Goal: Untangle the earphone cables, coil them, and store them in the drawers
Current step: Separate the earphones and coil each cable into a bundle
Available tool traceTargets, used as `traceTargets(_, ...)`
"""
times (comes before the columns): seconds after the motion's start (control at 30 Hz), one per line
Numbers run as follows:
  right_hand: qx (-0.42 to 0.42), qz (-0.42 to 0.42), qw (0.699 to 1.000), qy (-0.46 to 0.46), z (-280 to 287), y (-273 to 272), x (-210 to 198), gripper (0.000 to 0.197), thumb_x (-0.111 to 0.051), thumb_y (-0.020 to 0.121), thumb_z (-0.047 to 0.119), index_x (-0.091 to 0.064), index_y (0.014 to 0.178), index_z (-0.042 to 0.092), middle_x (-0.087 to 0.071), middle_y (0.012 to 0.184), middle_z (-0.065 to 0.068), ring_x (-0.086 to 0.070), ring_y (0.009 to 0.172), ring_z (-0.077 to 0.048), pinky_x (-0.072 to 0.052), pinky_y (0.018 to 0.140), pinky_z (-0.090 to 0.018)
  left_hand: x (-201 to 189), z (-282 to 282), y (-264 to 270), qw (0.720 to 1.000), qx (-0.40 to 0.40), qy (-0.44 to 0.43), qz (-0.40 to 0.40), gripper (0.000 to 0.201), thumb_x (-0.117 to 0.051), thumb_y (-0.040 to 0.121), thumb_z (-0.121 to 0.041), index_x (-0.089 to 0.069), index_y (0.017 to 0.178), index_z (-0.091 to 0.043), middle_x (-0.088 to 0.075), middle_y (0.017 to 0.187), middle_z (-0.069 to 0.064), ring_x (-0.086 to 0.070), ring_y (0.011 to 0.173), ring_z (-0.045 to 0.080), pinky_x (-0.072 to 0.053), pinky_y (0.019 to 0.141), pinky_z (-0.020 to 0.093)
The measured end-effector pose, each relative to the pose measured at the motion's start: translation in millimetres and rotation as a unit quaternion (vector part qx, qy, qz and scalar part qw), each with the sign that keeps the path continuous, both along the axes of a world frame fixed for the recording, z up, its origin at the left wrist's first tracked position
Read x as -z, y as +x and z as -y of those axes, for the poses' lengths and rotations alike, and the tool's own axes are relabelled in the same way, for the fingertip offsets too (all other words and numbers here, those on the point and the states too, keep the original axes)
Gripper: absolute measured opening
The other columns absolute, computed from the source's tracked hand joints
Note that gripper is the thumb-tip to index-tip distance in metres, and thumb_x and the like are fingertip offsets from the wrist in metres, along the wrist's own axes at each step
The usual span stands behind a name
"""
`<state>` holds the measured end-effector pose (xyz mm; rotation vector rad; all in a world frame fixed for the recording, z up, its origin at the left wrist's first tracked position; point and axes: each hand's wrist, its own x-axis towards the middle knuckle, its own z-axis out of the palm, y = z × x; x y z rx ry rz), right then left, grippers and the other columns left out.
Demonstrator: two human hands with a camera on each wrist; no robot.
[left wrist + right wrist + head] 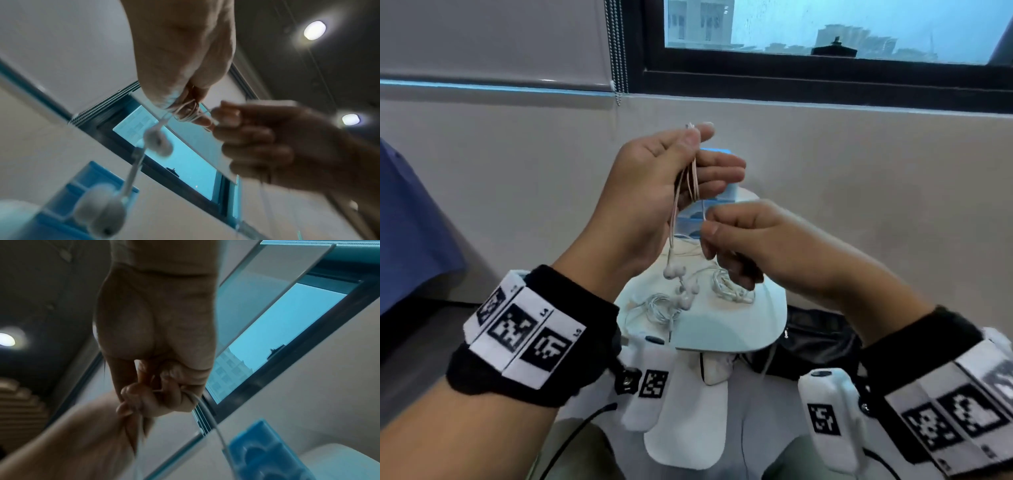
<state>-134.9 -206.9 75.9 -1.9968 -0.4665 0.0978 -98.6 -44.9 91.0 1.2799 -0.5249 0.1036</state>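
My left hand is raised above the small white table and pinches loops of a pale pink earphone cable between thumb and fingers. The cable's two white earbuds hang below the hand, also seen close up as earbuds. My right hand sits just below and right, fingers curled, pinching a strand of the same cable. Two more white earphone tangles lie on the table. The blue drawer unit stands behind my hands, mostly hidden.
A beige wall and a dark-framed window lie ahead. A black bag sits on the floor right of the table. Blue fabric is at the far left. White wrist devices hang under both wrists.
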Motion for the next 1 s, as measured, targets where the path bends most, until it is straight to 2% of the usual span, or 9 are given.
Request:
traceTargets(0.1,-0.018,0.049,0.997,-0.057,5.3,-9.6,-34.9,0.031,-0.056,0.103,0.013,-0.063,0.081,-0.006,-0.049,0.054,-0.005,-0.043,0.047,-0.016,-0.038,0.045,-0.02,9.6,2.4,5.4,0.992,-0.055,0.11,0.036,0.03,-0.045,0.11,-0.016,-0.069,0.111,0.0,-0.08,0.094,0.006,-0.076,0.089,0.017,-0.057,0.078,0.028)
traceTargets(0.23,0.025,0.125,0.992,-0.02,17.3,-6.5,-71.1,0.027,-0.056,0.104,0.014,-0.064,0.081,0.002,-0.048,0.053,0.004,-0.038,0.05,-0.011,-0.035,0.047,-0.019,15.0,1.2,-0.2,0.992,0.004,0.117,0.044,0.053,-0.034,0.111,-0.024,-0.075,0.081,-0.013,-0.05,0.049,0.004,-0.036,0.041,0.017,-0.029,0.05,0.027)
traceTargets(0.37,0.099,0.099,0.99,0.013,24.2,7.4,-56.0,0.027,-0.051,0.107,0.023,-0.062,0.087,0.008,-0.045,0.063,0.0,-0.037,0.056,-0.01,-0.033,0.05,-0.02,5.3,-11.2,-5.6,0.991,0.135,0.004,0.013,0.045,-0.034,0.106,-0.023,-0.072,0.112,0.0,-0.034,0.048,0.001,-0.018,0.039,0.011,-0.019,0.047,0.025)
traceTargets(0.47,0.069,0.03,0.997,-0.019,14.0,6.5,-24.9,0.028,-0.048,0.108,0.019,-0.061,0.091,0.001,-0.041,0.068,-0.01,-0.037,0.056,-0.015,-0.031,0.05,-0.023,-4.7,-12.5,-4.8,0.993,0.114,-0.03,0.008,0.037,-0.036,0.108,-0.015,-0.062,0.127,0.003,-0.06,0.061,0.0,-0.047,0.047,0.006,-0.039,0.053,0.016)
traceTargets(0.53,0.022,0.002,0.997,-0.073,7.9,-0.1,-12.9,0.028,-0.05,0.107,0.018,-0.062,0.089,0.0,-0.042,0.066,-0.011,-0.039,0.059,-0.021,-0.034,0.05,-0.024,-7.7,-9.2,-1.2,0.997,0.073,-0.027,0.005,0.031,-0.038,0.11,-0.013,-0.058,0.13,0.0,-0.077,0.084,0.006,-0.072,0.072,0.009,-0.053,0.066,0.016)
traceTargets(0.67,-0.044,0.021,0.988,-0.149,8.9,-14.6,-33.4,0.028,-0.053,0.105,0.016,-0.065,0.084,0.001,-0.05,0.058,-0.006,-0.045,0.053,-0.017,-0.039,0.05,-0.021,-2.8,-3.5,2.4,0.994,0.005,0.097,0.041,0.023,-0.043,0.109,-0.008,-0.061,0.124,-0.011,-0.079,0.095,0.009,-0.077,0.09,0.018,-0.06,0.078,0.025)
traceTargets(0.8,0.021,0.106,0.992,-0.072,25.6,-14.1,-75.6,0.023,-0.053,0.102,0.007,-0.066,0.083,0.004,-0.045,0.055,0.004,-0.037,0.054,-0.012,-0.033,0.049,-0.021,1.3,-5.0,-4.9,0.979,0.038,0.185,0.072,0.038,-0.041,0.11,-0.018,-0.069,0.092,0.001,-0.062,0.063,0.011,-0.051,0.053,0.022,-0.047,0.063,0.038)
traceTargets(0.9,0.089,0.135,0.986,-0.033,36.7,-7.3,-84.8,0.023,-0.052,0.104,0.011,-0.066,0.086,0.005,-0.039,0.058,0.0,-0.031,0.054,-0.012,-0.028,0.05,-0.022,-2.5,-8.0,-11.9,0.983,0.095,0.149,0.052,0.047,-0.036,0.109,-0.023,-0.07,0.109,0.01,-0.038,0.049,0.003,-0.023,0.047,0.019,-0.028,0.054,0.031)
traceTargets(1.0,0.102,0.088,0.991,0.008,33.8,-2.9,-63.3,0.024,-0.051,0.106,0.015,-0.062,0.086,0.009,-0.039,0.058,0.002,-0.03,0.053,-0.011,-0.024,0.05,-0.023,-13.9,-9.4,-18.0,0.989,0.129,0.058,0.054,0.04,-0.037,0.107,-0.015,-0.067,0.119,0.008,-0.041,0.052,-0.001,-0.02,0.047,0.015,-0.02,0.052,0.027)
